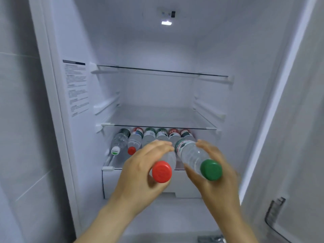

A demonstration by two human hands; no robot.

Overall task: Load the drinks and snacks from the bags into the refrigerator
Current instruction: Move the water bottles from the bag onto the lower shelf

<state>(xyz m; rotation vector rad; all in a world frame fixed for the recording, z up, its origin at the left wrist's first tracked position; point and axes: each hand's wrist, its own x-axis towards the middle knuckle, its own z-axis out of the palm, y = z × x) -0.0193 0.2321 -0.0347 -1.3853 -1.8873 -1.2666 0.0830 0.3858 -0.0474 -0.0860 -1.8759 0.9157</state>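
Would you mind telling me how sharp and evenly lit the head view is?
Head view: the ceiling lamp is blown out white; the left hand and right hand show motion blur; the wide lens bows the refrigerator frame; the label text is unreadable.

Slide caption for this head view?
Left hand holds a red-capped clear plastic bottle, right hand a green-capped clear plastic bottle, before a row of lying bottles in the white refrigerator.
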